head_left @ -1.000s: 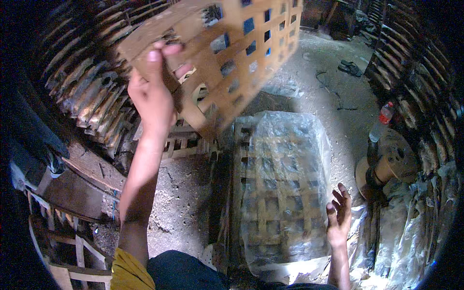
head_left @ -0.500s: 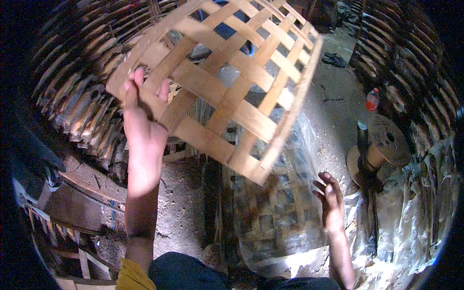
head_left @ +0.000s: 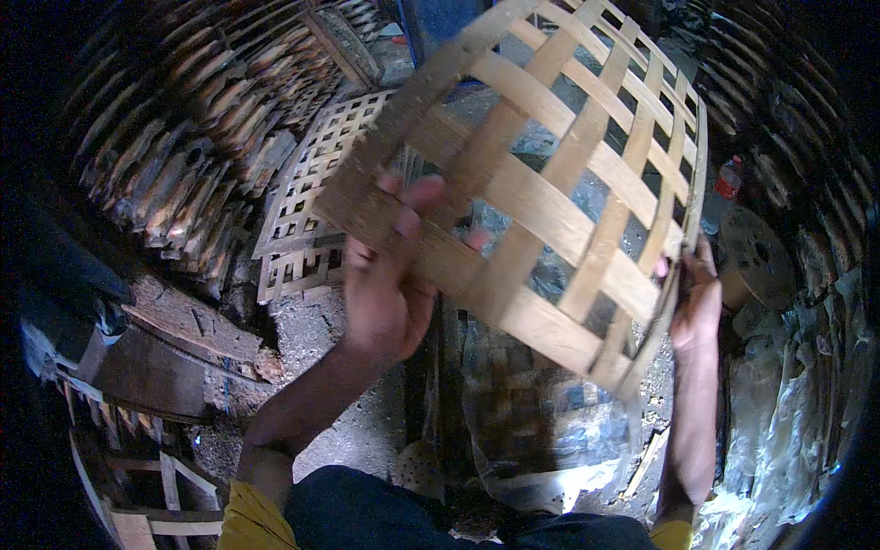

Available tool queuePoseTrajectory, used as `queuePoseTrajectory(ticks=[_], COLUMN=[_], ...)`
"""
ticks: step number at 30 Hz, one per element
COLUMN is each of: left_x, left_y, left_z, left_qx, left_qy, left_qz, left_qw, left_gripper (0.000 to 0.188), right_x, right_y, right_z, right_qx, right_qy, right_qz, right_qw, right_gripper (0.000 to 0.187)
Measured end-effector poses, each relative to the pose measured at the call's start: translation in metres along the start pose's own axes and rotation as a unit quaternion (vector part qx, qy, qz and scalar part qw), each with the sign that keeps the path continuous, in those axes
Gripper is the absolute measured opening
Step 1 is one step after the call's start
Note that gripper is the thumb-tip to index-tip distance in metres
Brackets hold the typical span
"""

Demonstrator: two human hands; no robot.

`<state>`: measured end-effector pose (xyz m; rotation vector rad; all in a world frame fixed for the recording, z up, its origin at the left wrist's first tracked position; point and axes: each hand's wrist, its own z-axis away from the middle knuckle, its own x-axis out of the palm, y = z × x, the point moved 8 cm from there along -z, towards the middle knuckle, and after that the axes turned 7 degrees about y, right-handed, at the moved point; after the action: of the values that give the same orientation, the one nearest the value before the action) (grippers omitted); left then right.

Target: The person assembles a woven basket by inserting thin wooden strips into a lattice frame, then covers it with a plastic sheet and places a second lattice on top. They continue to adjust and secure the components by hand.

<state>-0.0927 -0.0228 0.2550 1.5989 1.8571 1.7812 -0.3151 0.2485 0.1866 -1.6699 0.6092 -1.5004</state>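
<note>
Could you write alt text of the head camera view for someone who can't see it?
A person's left hand and right hand hold up a woven lattice basket of pale wooden strips, over a plastic-covered lattice on the dirt floor.

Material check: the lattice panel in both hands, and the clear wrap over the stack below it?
Lattice panel: flat pale tan strips woven over and under with open square gaps, matte and unpainted; looks like split bamboo or thin wood slats, the grain being too blurred to tell which. The left hand and the right hand grip its edges. Clear wrap: thin glossy transparent film, wrinkled with glare patches, probably plastic sheeting.
</note>
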Motion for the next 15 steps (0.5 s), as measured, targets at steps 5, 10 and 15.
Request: queuePoseTrajectory(ticks=[5,10,15], left_x=[-0.038,-0.101,-0.137], left_y=[-0.045,-0.112,-0.145], left_z=[0.014,-0.014,-0.035], left_qx=[-0.043,-0.089,-0.270], left_qy=[-0.153,-0.281,-0.064], left_qz=[-0.022,-0.417,-0.162], left_qw=[0.987,0.860,0.947], left_gripper=[0.066,0.059,0.061], right_x=[-0.042,-0.092,-0.128], right_y=[-0.032,-0.066,-0.044], right_z=[-0.028,-0.021,-0.002], right_qx=[-0.029,-0.069,-0.005], right_qy=[-0.043,-0.110,-0.011], right_qz=[0.047,0.020,-0.004], right_qw=[0.998,0.991,1.000], right_gripper=[0.047,0.053,0.056])
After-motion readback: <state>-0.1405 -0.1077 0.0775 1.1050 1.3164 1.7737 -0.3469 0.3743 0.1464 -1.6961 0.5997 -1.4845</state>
